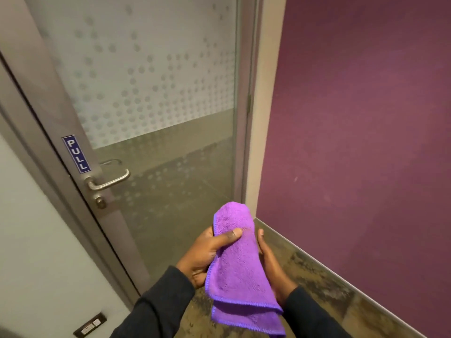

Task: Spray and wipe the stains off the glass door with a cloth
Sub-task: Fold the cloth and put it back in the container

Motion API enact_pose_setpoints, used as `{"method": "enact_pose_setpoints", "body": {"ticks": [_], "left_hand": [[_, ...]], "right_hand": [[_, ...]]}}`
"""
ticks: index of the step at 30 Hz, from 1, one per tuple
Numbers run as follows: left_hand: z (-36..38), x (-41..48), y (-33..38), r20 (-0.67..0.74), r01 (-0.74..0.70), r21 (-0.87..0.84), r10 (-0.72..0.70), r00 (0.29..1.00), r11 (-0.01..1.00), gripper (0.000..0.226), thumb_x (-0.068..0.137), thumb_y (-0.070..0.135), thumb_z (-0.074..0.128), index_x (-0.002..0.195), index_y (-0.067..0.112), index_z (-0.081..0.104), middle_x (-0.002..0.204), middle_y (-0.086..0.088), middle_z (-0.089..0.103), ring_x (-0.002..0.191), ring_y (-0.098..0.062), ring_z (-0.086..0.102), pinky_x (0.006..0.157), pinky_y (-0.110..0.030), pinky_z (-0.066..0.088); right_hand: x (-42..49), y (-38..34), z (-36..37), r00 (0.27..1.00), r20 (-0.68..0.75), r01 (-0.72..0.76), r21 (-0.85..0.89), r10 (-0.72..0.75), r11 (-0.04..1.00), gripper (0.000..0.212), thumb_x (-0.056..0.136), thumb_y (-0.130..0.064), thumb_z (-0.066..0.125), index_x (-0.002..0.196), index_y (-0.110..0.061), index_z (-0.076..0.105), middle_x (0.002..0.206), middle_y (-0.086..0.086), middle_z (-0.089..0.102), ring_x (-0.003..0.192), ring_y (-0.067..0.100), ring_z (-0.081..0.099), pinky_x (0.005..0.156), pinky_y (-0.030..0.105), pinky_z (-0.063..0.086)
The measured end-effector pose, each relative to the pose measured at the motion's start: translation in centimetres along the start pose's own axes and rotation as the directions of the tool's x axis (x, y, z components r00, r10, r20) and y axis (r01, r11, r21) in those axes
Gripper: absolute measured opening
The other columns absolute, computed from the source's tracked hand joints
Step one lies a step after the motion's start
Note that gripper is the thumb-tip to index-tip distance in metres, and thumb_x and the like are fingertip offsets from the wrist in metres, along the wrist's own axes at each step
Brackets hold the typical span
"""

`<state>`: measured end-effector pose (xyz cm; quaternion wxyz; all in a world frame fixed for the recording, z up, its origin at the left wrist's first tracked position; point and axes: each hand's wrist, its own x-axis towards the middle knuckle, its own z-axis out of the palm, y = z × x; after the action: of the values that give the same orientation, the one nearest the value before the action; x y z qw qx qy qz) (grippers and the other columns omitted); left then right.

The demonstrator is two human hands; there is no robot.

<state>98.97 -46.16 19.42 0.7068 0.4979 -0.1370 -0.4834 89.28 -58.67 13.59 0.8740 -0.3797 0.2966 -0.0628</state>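
Holding the purple cloth [238, 267] folded between both hands, you stood in front of the glass door [156, 98]. Your left hand [207, 254] had its grip closed on the cloth, thumb pressed across the upper fold and fingers hidden behind it. Your right hand [271, 262] lay along the cloth's right edge; its grip was mostly hidden, so I cannot tell how it closed. The door stood shut, its upper pane frosted with dots, a blue PULL sticker [76, 154] just above the metal handle [109, 181]. A purple wall [361, 132] rose on the right.
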Motion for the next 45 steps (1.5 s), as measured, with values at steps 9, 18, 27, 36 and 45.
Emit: {"method": "enact_pose_setpoints", "body": {"ticks": [9, 18, 27, 36, 45], "left_hand": [[0.2, -4.2, -3.0, 0.041, 0.110, 0.020, -0.111, 0.993, 0.994, 0.046, 0.083, 0.012, 0.070, 0.124, -0.006, 0.060, 0.113, -0.028, 0.068, 0.097, -0.038, 0.068, 0.084, -0.050, 0.059], [-2.8, -9.1, -12.7, -0.078, 0.318, 0.215, -0.309, 0.948, 0.923, 0.048, 0.091, 0.014, 0.068, 0.129, -0.011, 0.055, 0.094, -0.022, 0.070, 0.072, -0.028, 0.069, 0.070, -0.038, 0.057], [2.1, -17.3, -19.2, 0.289, 0.112, 0.668, -0.395, 0.872, 0.736, 0.047, 0.068, 0.005, 0.085, 0.111, 0.016, 0.069, 0.127, -0.020, 0.064, 0.097, -0.023, 0.064, 0.091, -0.039, 0.055], [11.5, -25.1, -26.2, 0.608, -0.580, 0.794, -0.261, 0.750, 0.182, 0.065, 0.084, 0.015, 0.073, 0.144, 0.017, 0.047, 0.139, -0.006, 0.042, 0.128, -0.024, 0.049, 0.093, -0.014, 0.030], [21.9, -37.0, -34.2, 0.777, -0.717, 0.628, -0.292, 0.557, 0.303, 0.018, 0.071, 0.015, 0.077, 0.074, 0.026, 0.064, 0.093, -0.002, 0.053, 0.083, -0.011, 0.054, 0.072, -0.019, 0.037]], "right_hand": [[-11.2, 3.4, -4.0, 0.997, 0.001, 0.078, 0.213, -0.080, 0.974, 0.046, 0.099, -0.028, 0.061, 0.136, -0.002, 0.061, 0.132, 0.022, 0.064, 0.115, 0.034, 0.067, 0.106, 0.047, 0.050], [-20.0, 13.1, -6.2, 0.823, -0.558, 0.132, 0.008, -0.105, 0.991, 0.015, 0.094, -0.013, 0.067, 0.106, -0.003, 0.064, 0.082, 0.015, 0.071, 0.069, 0.024, 0.067, 0.069, 0.035, 0.057], [-34.2, 21.2, -8.2, 0.722, -0.589, -0.069, -0.582, -0.363, 0.810, 0.064, 0.089, -0.015, 0.076, 0.147, -0.014, 0.050, 0.140, 0.005, 0.060, 0.119, 0.016, 0.060, 0.103, 0.026, 0.048], [-48.4, 26.7, -11.8, 0.462, -0.631, -0.513, -0.763, -0.623, 0.392, 0.045, 0.080, -0.018, 0.066, 0.125, -0.019, 0.066, 0.118, 0.009, 0.065, 0.112, 0.028, 0.059, 0.090, 0.030, 0.044], [-68.1, 35.8, -14.5, 0.182, -0.717, -0.369, -0.684, -0.673, 0.629, 0.021, 0.077, -0.029, 0.083, 0.093, -0.018, 0.074, 0.105, 0.001, 0.060, 0.102, 0.017, 0.057, 0.091, 0.029, 0.045]]}}
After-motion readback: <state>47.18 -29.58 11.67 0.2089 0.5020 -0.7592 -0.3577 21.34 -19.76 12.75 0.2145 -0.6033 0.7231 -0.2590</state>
